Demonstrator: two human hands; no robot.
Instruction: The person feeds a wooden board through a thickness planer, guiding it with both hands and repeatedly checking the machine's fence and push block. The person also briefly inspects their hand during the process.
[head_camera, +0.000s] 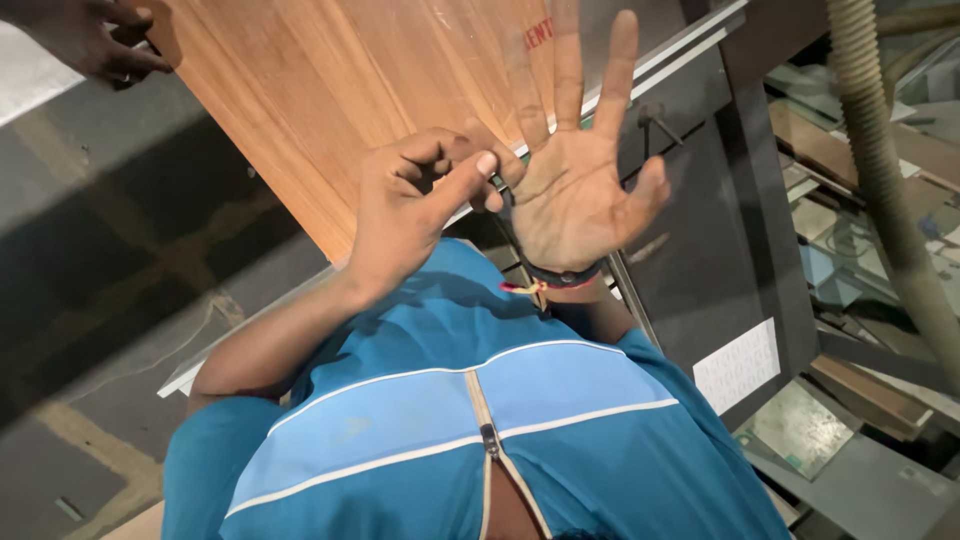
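Nearest the camera is the person's blue zip-front shirt (470, 420), with pale piping across the chest. Above it both hands meet in front of a large sheet of orange-brown wood panel (330, 90), which lies tilted across a grey metal machine frame (700, 250). A white rectangular label (737, 365) with small dark print sits on the frame's dark side, low right; red stamped lettering shows on the panel near its upper edge. The right hand (580, 190) is spread wide open, palm to the camera, fingers up, holding nothing; a dark band and a red thread circle its wrist. The left hand (420, 200) is curled, its thumb and forefinger pinched at the base of the right palm; whether they hold anything cannot be told. Another person's hand (95, 40) touches the panel's top left edge. A ribbed beige hose (880, 160) runs down the right.
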